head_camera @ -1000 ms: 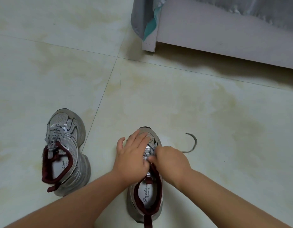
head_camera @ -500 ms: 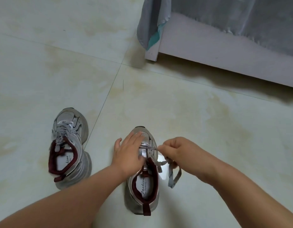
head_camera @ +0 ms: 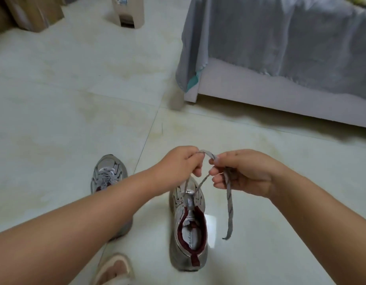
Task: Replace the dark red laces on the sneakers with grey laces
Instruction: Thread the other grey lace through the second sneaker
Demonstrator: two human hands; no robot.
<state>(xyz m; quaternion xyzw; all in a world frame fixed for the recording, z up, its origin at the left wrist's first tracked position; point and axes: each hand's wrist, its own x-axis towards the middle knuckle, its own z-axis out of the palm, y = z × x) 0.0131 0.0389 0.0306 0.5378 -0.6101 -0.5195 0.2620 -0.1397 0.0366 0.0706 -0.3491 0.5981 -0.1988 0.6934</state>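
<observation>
Hiding most of the left sneaker [head_camera: 108,173] behind the left forearm, with only its silver toe and grey-laced front showing. Cutting off a tan slipper [head_camera: 114,268] at the bottom edge, a cardboard box [head_camera: 32,11] at the top left and a beige bin [head_camera: 128,11] at the top. Blurring somewhat across the whole view, so the lettering on the insole staying unreadable.

Standing on the pale tiled floor [head_camera: 54,99], toe pointing away: the right sneaker [head_camera: 188,225], silver-grey with a dark red collar and heel tab, its tongue and upper eyelets bare. Running through only the lowest eyelets near the toe: a flat grey lace [head_camera: 229,202], rising from there in two strands to the hands above the shoe.

Pinching one strand between thumb and curled fingers: the left hand [head_camera: 178,161]. Gripping the other strand with curled fingers: the right hand [head_camera: 244,173], the loose tail hanging down past it, beside the shoe, frayed at its tip.

Draping over a white bed frame [head_camera: 260,95] at the upper right: a grey bedsheet [head_camera: 281,38].
</observation>
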